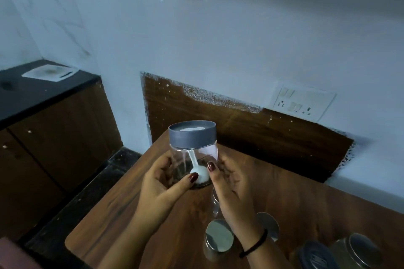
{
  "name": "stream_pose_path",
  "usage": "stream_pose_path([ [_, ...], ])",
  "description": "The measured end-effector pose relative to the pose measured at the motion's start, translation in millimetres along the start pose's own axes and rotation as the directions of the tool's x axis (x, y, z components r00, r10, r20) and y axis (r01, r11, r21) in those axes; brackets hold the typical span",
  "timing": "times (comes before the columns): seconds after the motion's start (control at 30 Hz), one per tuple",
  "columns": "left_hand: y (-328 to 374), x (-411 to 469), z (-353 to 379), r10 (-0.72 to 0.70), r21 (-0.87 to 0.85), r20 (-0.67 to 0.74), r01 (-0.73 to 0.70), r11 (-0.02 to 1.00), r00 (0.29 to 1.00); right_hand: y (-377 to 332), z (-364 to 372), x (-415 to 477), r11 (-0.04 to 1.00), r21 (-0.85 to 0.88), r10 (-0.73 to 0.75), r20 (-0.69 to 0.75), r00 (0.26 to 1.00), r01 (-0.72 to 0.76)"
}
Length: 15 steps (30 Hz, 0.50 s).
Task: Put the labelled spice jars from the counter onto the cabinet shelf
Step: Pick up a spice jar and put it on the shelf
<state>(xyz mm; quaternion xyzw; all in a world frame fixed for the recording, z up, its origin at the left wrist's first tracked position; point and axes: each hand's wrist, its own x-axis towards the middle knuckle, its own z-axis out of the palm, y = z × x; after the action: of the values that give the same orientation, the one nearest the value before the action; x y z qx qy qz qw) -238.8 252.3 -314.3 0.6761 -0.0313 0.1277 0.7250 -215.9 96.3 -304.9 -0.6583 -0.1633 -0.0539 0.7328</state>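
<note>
The left hand (162, 183) curls round the clear jar (193, 155) from the left; the jar, grey-lidded with a white scoop (197, 172) and a little dark spice inside, is held upright above the wooden counter (122, 220); the right hand (231, 183) clasps its other side; it looks light, smooth and breakable, so gripping low on the body suits it.

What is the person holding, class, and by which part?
A jar, gripped round its lower body by the left hand and right hand, thumbs on the front; the grey lid is untouched.
</note>
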Motion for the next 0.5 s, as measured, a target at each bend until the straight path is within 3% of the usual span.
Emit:
stream_pose_path([
  [0.3,18,10,21,0.095,0.039,0.070,-0.098,0.994,0.993,-12,-11,12,0.997,0.081,0.012,-0.017,1.000,-0.010],
  [0.4,20,13,18,0.059,-0.024,0.029,-0.059,0.998,0.998,-18,-13,17,0.986,0.159,0.049,-0.013,0.999,-0.047],
  [0.5,18,23,15,-0.076,-0.026,0.008,0.076,0.997,0.997,-27,-14,21,0.974,0.212,0.076,0.031,0.997,-0.081],
])
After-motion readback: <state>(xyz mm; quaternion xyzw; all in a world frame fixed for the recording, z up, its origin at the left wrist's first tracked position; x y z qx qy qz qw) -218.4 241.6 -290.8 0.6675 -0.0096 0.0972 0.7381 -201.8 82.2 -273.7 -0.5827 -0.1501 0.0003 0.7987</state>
